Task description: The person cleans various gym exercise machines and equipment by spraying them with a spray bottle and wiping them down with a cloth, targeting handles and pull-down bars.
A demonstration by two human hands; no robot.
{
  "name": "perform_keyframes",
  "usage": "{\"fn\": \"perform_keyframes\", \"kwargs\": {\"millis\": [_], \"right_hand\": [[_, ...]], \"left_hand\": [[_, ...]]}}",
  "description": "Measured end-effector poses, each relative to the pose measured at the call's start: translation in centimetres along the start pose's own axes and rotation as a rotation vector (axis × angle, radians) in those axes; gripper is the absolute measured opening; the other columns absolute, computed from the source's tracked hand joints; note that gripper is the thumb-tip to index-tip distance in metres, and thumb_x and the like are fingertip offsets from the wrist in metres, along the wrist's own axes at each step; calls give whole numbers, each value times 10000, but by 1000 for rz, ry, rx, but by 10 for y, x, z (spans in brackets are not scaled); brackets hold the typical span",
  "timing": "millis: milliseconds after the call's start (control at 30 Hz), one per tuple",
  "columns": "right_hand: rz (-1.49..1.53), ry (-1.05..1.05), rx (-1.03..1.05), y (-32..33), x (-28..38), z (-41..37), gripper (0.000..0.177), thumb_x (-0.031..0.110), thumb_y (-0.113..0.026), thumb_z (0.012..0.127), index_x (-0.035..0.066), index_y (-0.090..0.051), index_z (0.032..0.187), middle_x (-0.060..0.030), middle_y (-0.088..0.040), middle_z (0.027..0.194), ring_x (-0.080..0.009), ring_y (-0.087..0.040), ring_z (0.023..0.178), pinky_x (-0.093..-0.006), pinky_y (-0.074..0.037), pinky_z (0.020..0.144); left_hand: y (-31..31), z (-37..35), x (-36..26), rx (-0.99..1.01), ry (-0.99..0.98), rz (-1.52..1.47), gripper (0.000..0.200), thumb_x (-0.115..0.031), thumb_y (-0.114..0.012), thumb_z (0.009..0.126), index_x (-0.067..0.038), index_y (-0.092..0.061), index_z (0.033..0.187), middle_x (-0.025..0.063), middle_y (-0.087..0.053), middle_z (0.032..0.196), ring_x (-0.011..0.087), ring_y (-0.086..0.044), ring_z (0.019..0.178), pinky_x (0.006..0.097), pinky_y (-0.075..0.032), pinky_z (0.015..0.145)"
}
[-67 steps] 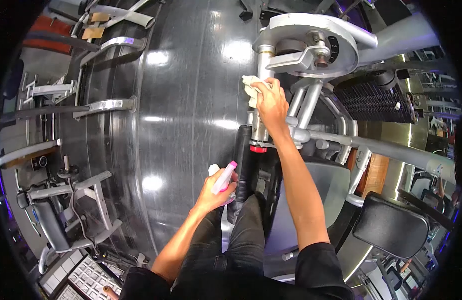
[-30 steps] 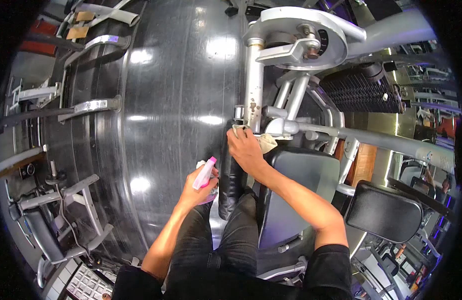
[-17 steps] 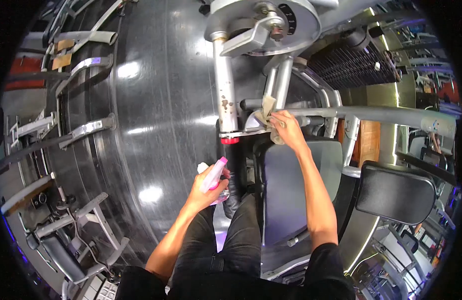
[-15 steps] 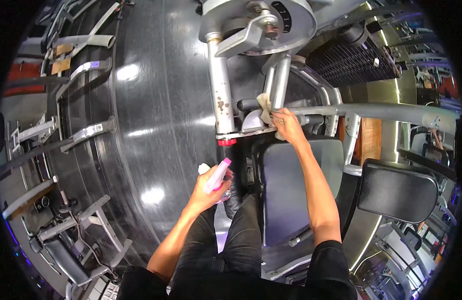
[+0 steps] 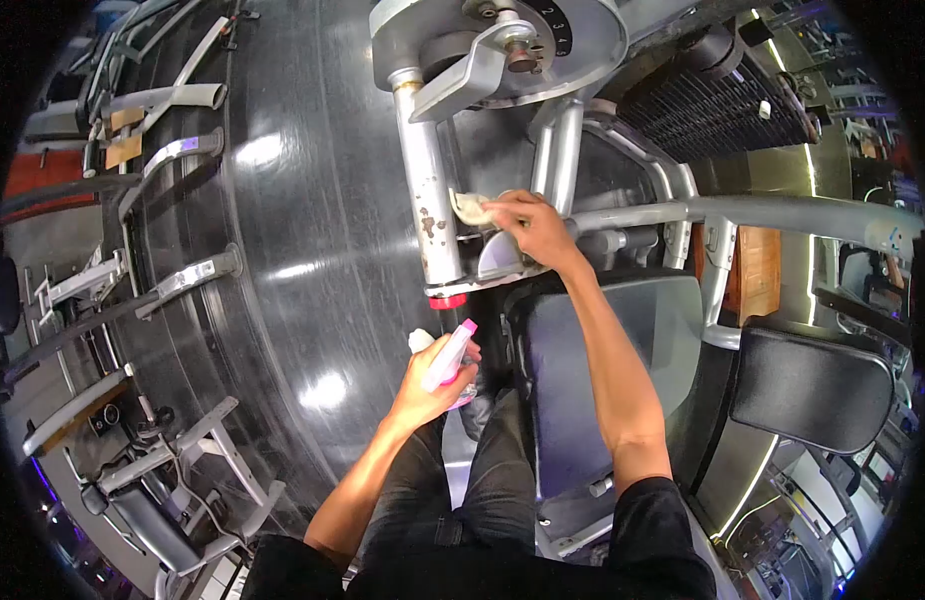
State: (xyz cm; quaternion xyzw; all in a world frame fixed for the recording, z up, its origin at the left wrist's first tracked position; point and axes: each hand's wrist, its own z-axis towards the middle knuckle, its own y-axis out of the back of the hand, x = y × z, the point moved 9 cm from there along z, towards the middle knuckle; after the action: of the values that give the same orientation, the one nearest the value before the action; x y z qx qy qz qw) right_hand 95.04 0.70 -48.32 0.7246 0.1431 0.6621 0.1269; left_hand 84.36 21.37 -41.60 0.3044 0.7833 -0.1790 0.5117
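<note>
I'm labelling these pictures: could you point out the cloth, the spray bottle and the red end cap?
Cloth (image 5: 469,209), head view: middle of its exposed part.
Spray bottle (image 5: 447,363), head view: its pale spray head.
Red end cap (image 5: 448,301), head view: its visible side.

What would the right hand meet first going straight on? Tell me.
Past its cloth, the right hand would likely meet the silver post with dark patches, though depth is unclear.

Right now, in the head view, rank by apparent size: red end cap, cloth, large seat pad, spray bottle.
Large seat pad
Spray bottle, partly covered by the left hand
Cloth, visible part
Red end cap
</note>
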Motion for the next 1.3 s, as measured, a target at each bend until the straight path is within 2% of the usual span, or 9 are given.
{"fn": "perform_keyframes", "kwargs": {"millis": [167,233,267,567,733,967,1100,1200,1300], "right_hand": [[-268,101,57,-1,2,21,273,226,-622,885,147,-678,1139,-61,-544,929,-225,-535,919,-327,-436,869],[-159,-50,133,-3,-17,35,277,257,-642,870,153,-685,1123,-72,-523,913,-239,-535,869,-326,-445,856],[-207,-262,106,0,-37,40,332,372,-582,873,178,-687,1121,-136,-637,1028,-283,-556,1007,-358,-443,914],[-542,-478,-176,29,-14,2,345,299,-543,907,-16,-683,932,-266,-640,962,-427,-600,942,-472,-471,852],[-434,-512,230,40,-16,-34,344,350,-532,898,58,-691,989,-194,-636,1065,-415,-594,1011,-478,-474,863],[-874,-120,-278,127,-52,-113,253,161,-589,864,152,-664,1106,-115,-567,948,-307,-571,897,-418,-502,758],[-685,-559,-475,196,-165,-149,287,74,-556,843,54,-640,1117,-217,-603,985,-379,-585,938,-427,-473,827],[-721,-578,-498,205,-192,-138,251,126,-571,844,27,-647,1062,-227,-612,999,-384,-592,956,-428,-473,834],[-722,-196,-562,171,-141,-110,215,145,-566,874,23,-660,1023,-191,-615,948,-374,-585,921,-438,-456,820]], "left_hand": [[6,7,1,-62,7,-87,223,16,-652,782,-16,-596,996,62,-651,913,138,-637,809,281,-508,730],[5,9,2,-52,9,-90,221,15,-652,783,-16,-595,994,62,-650,915,135,-636,808,281,-507,728],[6,10,2,-58,-7,-92,220,13,-653,783,-17,-596,993,62,-651,918,135,-636,808,281,-507,728],[4,3,0,-22,-27,-61,256,41,-625,795,-8,-577,1041,64,-628,933,135,-631,808,274,-516,719],[2,1,7,30,1,-27,221,78,-600,796,11,-568,1004,66,-599,941,132,-623,793,270,-524,697],[-5,3,3,13,51,-57,230,78,-601,796,8,-568,1013,67,-602,935,130,-626,790,269,-520,705],[-11,4,1,4,27,30,231,41,-617,788,-8,-587,1012,68,-632,914,138,-638,796,276,-514,718],[-15,5,10,-17,93,-32,232,7,-637,774,-23,-608,1003,68,-662,888,147,-650,812,287,-512,743],[-27,4,19,0,132,-40,233,9,-636,774,-22,-609,1003,65,-663,895,142,-650,827,285,-513,755]]}}
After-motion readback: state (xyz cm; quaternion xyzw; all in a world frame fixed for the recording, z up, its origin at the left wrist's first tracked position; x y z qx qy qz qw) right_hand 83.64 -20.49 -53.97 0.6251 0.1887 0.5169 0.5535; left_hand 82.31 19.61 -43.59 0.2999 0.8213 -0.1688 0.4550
